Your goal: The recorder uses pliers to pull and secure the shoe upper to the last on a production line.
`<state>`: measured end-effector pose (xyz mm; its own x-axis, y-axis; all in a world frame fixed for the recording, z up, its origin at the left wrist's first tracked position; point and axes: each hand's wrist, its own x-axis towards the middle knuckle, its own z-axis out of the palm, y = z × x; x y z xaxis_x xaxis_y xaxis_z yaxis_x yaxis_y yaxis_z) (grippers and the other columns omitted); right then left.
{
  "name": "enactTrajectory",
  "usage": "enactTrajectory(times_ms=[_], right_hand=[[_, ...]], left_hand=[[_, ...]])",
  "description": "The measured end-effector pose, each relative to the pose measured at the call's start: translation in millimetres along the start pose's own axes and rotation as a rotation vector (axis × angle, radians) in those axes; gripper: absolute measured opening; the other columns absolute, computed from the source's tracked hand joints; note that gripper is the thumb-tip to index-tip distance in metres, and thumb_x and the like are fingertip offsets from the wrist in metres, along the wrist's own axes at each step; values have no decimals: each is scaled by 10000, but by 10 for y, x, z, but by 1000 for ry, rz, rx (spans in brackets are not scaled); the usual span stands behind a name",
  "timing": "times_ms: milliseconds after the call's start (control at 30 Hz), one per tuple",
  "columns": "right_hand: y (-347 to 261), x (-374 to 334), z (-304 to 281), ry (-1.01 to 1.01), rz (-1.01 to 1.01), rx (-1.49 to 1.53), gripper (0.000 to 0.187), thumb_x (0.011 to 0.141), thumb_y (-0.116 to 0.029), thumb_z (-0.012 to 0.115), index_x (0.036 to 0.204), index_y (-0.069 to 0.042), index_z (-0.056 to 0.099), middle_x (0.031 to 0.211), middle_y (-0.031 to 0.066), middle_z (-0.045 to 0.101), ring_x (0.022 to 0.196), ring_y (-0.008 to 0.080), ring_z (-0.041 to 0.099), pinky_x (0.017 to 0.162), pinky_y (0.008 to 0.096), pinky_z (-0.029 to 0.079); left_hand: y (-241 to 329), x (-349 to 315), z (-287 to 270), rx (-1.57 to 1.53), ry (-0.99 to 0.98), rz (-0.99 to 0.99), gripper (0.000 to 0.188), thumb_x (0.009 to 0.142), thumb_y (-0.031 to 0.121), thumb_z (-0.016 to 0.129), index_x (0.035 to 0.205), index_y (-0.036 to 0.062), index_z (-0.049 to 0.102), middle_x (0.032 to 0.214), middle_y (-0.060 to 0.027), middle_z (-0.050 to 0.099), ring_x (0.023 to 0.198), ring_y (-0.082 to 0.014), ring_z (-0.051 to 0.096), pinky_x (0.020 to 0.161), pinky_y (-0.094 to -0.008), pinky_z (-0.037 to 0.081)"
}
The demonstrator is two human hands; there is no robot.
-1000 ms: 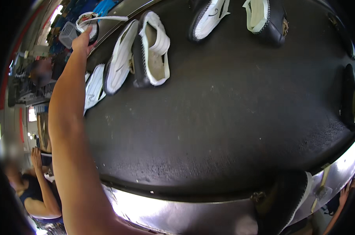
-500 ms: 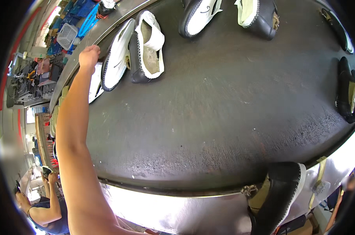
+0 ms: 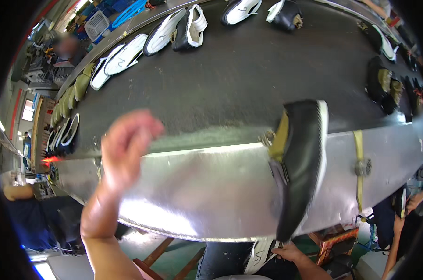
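Note:
My left hand (image 3: 129, 147) is over the near edge of the dark belt, smeared by motion, its fingers loosely bent and apart with nothing seen in them. Low in the view, at my lap, my right hand (image 3: 290, 252) pinches the edge of a white shoe (image 3: 258, 256) with a dark curved line on it. Between my hands and the belt a black shoe (image 3: 305, 158) with a white stitched edge stands upright close in front, untouched by either hand. At the far left of the belt lie two white shoes (image 3: 126, 53) side by side.
More black-and-white shoes (image 3: 164, 31) line the belt's (image 3: 239, 79) far side. Olive shoes (image 3: 83, 83) sit at the left, dark ones (image 3: 382, 84) at the right. A metal ledge (image 3: 206, 186) with a yellow strap (image 3: 359, 186) runs along the front. Other people work at both sides.
My left hand has drawn back from the white shoes at the far left toward the near edge. The view has shifted, bringing my lap and right hand with the white shoe into sight.

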<state>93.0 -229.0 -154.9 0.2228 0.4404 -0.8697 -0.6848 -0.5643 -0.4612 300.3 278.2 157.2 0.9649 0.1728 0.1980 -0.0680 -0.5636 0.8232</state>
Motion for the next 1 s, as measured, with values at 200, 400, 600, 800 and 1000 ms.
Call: enactTrajectory(times_ms=[200, 400, 600, 800, 1000], right_hand=[[-76, -536, 239, 151, -173, -22, 243, 828, -115, 751, 999, -20, 607, 729, 31, 622, 570, 105, 565, 512, 290, 466], [408, -690, 402, 374, -504, -226, 343, 804, -98, 709, 1119, 0, 615, 951, 93, 696, 862, 173, 647, 794, 350, 531], [438, -817, 436, 534, -750, -86, 192, 890, -160, 674, 1005, -41, 579, 757, 7, 601, 614, 89, 547, 573, 283, 467], [-417, -1415, 374, 721, -1033, -196, 280, 917, -215, 655, 1084, 4, 604, 737, 75, 664, 668, 151, 653, 649, 318, 513], [-1464, -1894, 116, 943, -1216, -445, 284, 885, -256, 681, 972, 4, 611, 793, 186, 657, 753, 371, 656, 707, 441, 513]], left_hand=[[228, -2840, 1432, -177, -580, -130, 644, 849, 264, 758, 1361, -20, 488, 1287, -244, 595, 1174, -348, 608, 987, -394, 488], [204, -4372, 2830, -7, -476, -563, 887, 825, 535, 702, 1474, 32, 364, 1302, -296, 561, 1209, -424, 559, 1036, -434, 443], [167, -4475, 2752, -6, -446, -449, 620, 1011, 379, 439, 1466, -33, 351, 1243, -335, 580, 1192, -439, 564, 1018, -441, 444], [365, -4629, 2693, -56, -583, -388, 667, 1022, 329, 423, 1479, -116, 227, 1411, -351, 432, 1321, -422, 457, 1106, -412, 360], [175, -4620, 2845, 55, -609, -311, 691, 993, 282, 495, 1475, -127, 217, 1408, -369, 416, 1311, -435, 453, 1100, -413, 375]])
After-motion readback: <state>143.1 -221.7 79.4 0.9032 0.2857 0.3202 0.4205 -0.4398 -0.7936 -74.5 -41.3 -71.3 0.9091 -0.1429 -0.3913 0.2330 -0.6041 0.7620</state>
